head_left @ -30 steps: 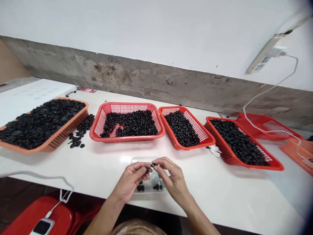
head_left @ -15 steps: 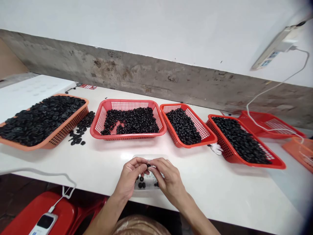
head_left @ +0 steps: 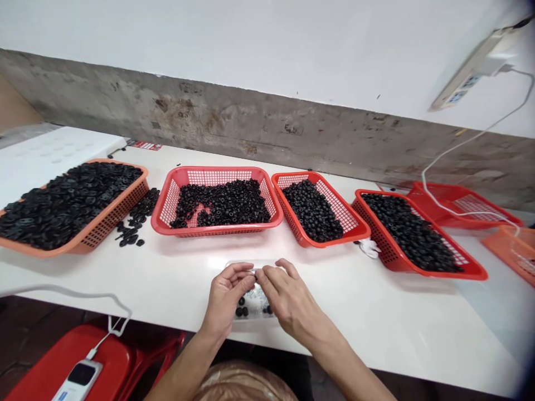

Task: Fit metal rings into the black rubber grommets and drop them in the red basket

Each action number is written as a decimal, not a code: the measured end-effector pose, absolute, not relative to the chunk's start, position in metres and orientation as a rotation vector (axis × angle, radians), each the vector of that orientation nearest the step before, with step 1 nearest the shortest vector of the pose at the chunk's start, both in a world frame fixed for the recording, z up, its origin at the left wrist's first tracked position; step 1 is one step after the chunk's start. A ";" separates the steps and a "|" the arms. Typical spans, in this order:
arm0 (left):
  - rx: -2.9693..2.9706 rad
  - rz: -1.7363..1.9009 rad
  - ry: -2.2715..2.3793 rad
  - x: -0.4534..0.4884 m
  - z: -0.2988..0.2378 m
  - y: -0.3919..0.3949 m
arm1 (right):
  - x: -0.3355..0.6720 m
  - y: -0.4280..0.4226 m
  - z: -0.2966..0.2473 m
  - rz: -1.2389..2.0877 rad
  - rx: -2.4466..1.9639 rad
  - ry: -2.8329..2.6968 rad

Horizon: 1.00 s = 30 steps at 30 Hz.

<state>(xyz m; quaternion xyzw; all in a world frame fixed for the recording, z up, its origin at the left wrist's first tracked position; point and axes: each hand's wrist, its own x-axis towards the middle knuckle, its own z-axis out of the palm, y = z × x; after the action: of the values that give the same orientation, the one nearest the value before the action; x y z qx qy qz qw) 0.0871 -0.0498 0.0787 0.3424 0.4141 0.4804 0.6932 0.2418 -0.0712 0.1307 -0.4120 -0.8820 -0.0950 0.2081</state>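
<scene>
A small black part, mostly hidden, sits pinched in the left hand; the right hand meets it, grip unclear. Glossy white table, stained wall.

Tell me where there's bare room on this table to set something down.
Bare white tabletop lies right of the right hand, in front of the rightmost basket of black parts, and between the left hand and the loose black pieces. It's crowded along the back among the baskets, and at the clear tray beneath the hands.
</scene>
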 end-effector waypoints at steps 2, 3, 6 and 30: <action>0.784 1.071 0.929 0.088 0.079 -0.050 | 0.242 -0.070 0.134 -0.332 -1.155 -2.500; 0.797 1.077 0.933 0.088 0.079 -0.050 | 0.242 -0.069 0.135 -0.339 -1.149 -2.518; 0.800 1.106 0.927 0.088 0.080 -0.048 | 0.244 -0.065 0.133 -0.233 -1.107 -2.487; 1.001 0.864 0.844 0.080 0.088 -0.046 | 0.252 -0.072 0.121 0.299 -1.136 -2.058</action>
<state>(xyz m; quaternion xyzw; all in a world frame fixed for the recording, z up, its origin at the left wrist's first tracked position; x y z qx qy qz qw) 0.0796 -0.0455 0.0875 0.4509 0.3800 0.3889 0.7078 0.2516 -0.0721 0.1212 -0.4441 -0.8047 0.1170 0.3763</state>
